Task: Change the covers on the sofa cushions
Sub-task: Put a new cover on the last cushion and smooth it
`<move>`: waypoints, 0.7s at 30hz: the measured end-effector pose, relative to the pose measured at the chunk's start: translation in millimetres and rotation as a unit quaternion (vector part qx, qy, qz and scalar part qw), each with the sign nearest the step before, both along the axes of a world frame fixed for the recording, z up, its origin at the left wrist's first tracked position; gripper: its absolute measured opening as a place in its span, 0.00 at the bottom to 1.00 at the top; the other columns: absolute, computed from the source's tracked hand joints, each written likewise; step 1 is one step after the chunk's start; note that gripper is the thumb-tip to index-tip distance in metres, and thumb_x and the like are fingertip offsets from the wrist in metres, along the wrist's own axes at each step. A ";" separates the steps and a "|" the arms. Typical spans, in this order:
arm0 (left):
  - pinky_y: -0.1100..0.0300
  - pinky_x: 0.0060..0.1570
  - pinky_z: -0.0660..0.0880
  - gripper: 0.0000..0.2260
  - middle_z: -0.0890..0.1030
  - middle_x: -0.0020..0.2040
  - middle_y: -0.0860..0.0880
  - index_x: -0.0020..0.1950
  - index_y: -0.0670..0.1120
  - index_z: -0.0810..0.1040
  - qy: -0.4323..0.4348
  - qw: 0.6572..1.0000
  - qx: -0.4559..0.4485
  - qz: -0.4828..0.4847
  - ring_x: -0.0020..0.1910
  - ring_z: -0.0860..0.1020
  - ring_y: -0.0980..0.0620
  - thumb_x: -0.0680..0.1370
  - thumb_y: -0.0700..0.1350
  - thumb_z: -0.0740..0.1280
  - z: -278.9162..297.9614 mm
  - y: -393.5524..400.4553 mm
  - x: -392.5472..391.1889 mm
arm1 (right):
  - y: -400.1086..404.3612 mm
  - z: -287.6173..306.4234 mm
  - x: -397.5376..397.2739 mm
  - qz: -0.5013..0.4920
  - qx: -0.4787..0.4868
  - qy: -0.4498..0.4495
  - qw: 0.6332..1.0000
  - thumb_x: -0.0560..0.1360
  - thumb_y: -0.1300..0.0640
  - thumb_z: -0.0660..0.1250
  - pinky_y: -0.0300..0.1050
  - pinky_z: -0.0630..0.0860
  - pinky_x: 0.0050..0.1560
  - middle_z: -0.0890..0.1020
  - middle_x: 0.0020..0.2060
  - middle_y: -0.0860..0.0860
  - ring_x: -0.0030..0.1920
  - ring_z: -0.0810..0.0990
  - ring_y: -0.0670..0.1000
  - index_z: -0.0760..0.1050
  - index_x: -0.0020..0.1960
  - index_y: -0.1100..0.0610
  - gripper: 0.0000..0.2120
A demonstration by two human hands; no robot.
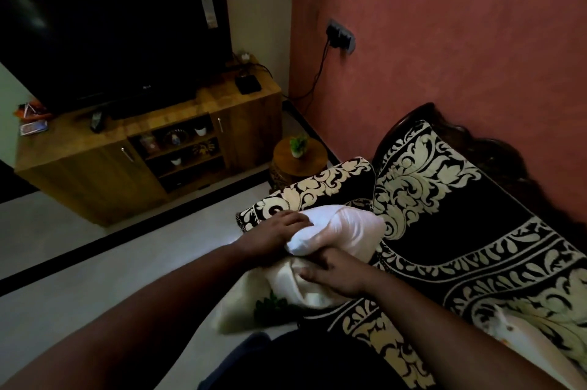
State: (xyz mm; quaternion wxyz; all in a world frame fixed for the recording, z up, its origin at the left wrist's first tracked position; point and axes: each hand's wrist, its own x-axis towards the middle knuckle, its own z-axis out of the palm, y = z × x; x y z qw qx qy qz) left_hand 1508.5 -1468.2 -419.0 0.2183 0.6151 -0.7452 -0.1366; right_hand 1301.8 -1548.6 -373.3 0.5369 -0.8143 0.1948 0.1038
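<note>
A white cushion insert bulges up over the front edge of the sofa, which wears a black throw with cream scrollwork. My left hand grips the insert's left side, fingers dug into the fabric. Below it my right hand pinches the cream cover, which has a green leaf print and hangs bunched under the insert. The insert's lower part is hidden inside the cover. Another pale cushion lies on the seat at lower right.
A wooden TV cabinet with a large dark television stands across the pale floor. A small round wooden stool with a potted plant sits beside the sofa arm. The reddish wall carries a socket with a hanging cable.
</note>
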 end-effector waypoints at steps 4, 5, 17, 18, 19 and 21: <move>0.59 0.58 0.76 0.19 0.83 0.59 0.53 0.65 0.52 0.78 0.244 0.937 0.227 0.110 0.58 0.80 0.54 0.75 0.52 0.75 3.5 8.6 -7.7 | -4.2 -0.2 -3.8 -0.086 -0.002 -0.001 0.996 0.81 0.48 0.67 0.40 0.73 0.42 0.80 0.35 0.40 0.36 0.76 0.37 0.78 0.42 0.49 0.10; 0.58 0.57 0.77 0.20 0.84 0.58 0.52 0.66 0.50 0.77 0.369 0.884 0.258 0.123 0.57 0.81 0.53 0.75 0.51 0.75 10.5 9.7 -13.1 | -5.6 1.0 -4.3 -0.095 0.016 -0.004 0.995 0.81 0.50 0.68 0.41 0.72 0.42 0.80 0.35 0.41 0.36 0.76 0.38 0.78 0.42 0.50 0.10; 0.55 0.66 0.73 0.39 0.77 0.66 0.55 0.69 0.56 0.73 0.166 0.954 0.251 0.016 0.65 0.76 0.53 0.63 0.71 0.77 -4.4 2.7 -52.3 | -38.1 48.0 -12.0 -0.008 -0.045 0.107 0.993 0.80 0.39 0.65 0.44 0.66 0.36 0.71 0.26 0.45 0.29 0.68 0.44 0.70 0.31 0.52 0.24; 0.59 0.67 0.70 0.39 0.75 0.69 0.54 0.72 0.57 0.70 0.137 0.961 0.239 -0.013 0.67 0.73 0.54 0.65 0.67 0.77 0.4 -3.0 -54.5 | -41.3 50.5 -12.7 0.004 -0.079 0.117 0.990 0.79 0.38 0.65 0.44 0.65 0.36 0.70 0.25 0.44 0.28 0.67 0.44 0.70 0.31 0.52 0.24; 0.60 0.68 0.66 0.40 0.72 0.72 0.53 0.74 0.58 0.68 0.102 0.965 0.238 -0.029 0.69 0.71 0.53 0.65 0.65 0.78 2.5 -6.4 -55.4 | -42.4 51.5 -13.6 0.013 -0.097 0.121 0.988 0.78 0.38 0.67 0.44 0.66 0.36 0.72 0.25 0.44 0.27 0.67 0.43 0.72 0.31 0.52 0.23; 0.57 0.71 0.62 0.43 0.70 0.73 0.52 0.75 0.57 0.66 0.061 0.963 0.259 -0.048 0.72 0.68 0.51 0.64 0.68 0.75 9.0 -12.0 -56.0 | -41.3 47.5 -16.9 0.002 -0.101 0.102 0.990 0.77 0.40 0.70 0.45 0.70 0.38 0.78 0.30 0.47 0.31 0.72 0.45 0.78 0.35 0.54 0.20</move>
